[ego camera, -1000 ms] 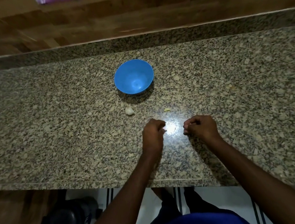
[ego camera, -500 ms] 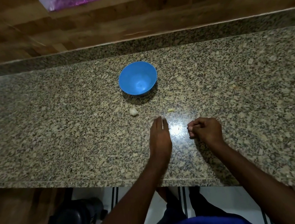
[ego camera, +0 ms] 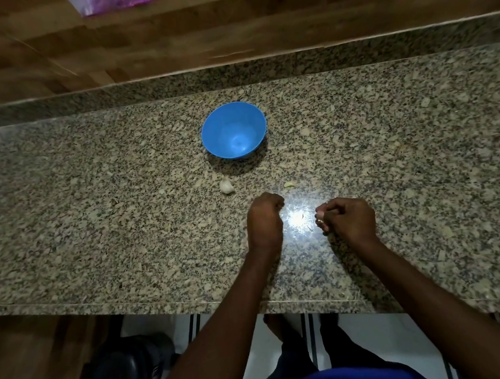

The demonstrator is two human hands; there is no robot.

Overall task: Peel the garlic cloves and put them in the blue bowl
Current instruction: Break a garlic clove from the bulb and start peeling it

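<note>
Seemingly both hands curled: right hand (ego camera: 349, 221) around garlic clove (ego camera: 319, 219), left hand (ego camera: 265, 219) contents hidden.

The blue bowl (ego camera: 234, 131) stands upright on the far middle of the granite counter (ego camera: 95, 233), round, glossy plastic, nothing visible inside. A whitish garlic clove (ego camera: 226, 186), its papery skin on, lies on the counter near the bowl, just to its near left. A small pale yellowish scrap (ego camera: 289, 184), peel or a clove piece, lies to the right of it, apart from both. Another garlic clove (ego camera: 319, 217) shows only as a pale sliver pinched in the right hand (ego camera: 349, 221).
</note>
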